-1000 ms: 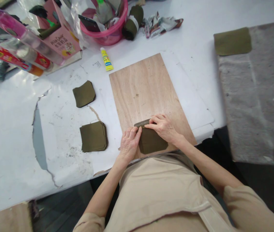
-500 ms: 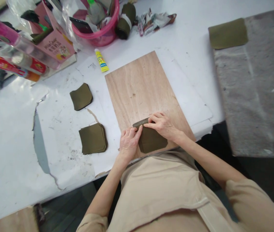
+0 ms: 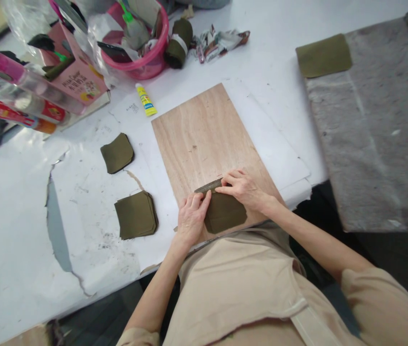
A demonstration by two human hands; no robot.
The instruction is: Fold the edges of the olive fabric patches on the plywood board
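Note:
An olive-green fabric piece [image 3: 226, 214] with cut lower corners lies on a wooden board [image 3: 204, 129] close to my body. Its far edge is turned over into a narrow folded strip [image 3: 207, 186]. At the left end of that strip, my left hand [image 3: 192, 216] is closed on the edge, thumb pressing down. My right hand [image 3: 242, 188] pinches the strip toward its right end, fingers curled over and thumb pointing left. Both thumbs come near each other on the fold. To the left lie a stack of matching pieces [image 3: 135, 215] and a smaller stack [image 3: 117, 153].
A yellow glue tube [image 3: 146, 101] lies beyond the board. Farther back stand a pink basket [image 3: 135, 67] of tools, a pink box [image 3: 81, 84] and a rolled olive cloth [image 3: 178, 44]. A grey padded surface [image 3: 373, 125] at right carries another olive piece [image 3: 324, 56].
The camera view has shifted slightly, so the board and stacks appear a little lower and farther left. My hands keep nearly the same hold on the fold.

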